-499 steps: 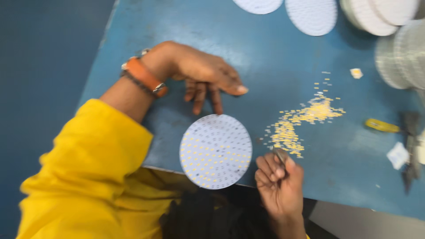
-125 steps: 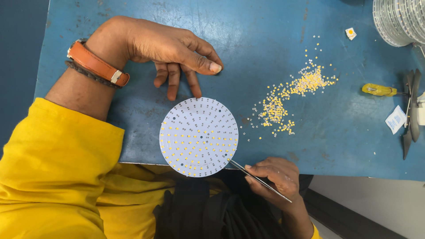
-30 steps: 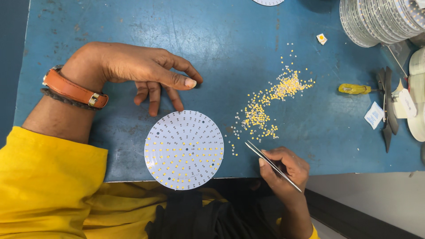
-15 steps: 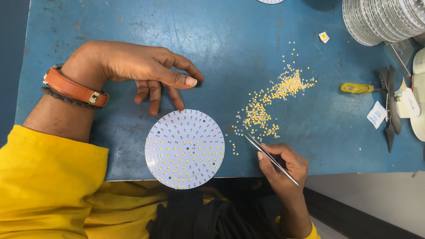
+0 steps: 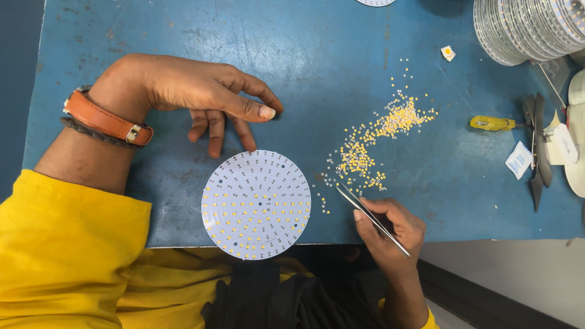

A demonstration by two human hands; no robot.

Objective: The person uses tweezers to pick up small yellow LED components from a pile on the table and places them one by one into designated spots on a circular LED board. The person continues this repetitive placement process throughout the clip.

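Round white board (image 5: 256, 204) lies at the near edge of the blue tabletop (image 5: 341, 67), its lower rows populated with small yellow chips, upper rows bare. Left hand (image 5: 201, 97) rests just beyond the board, fingers loosely curled, holding nothing. Right hand (image 5: 390, 228) pinches metal tweezers (image 5: 372, 219), tips at the near fringe of the loose chip pile (image 5: 372, 143). Judged step: picking a chip. Placement calls for a steady carry to a vacant pad.
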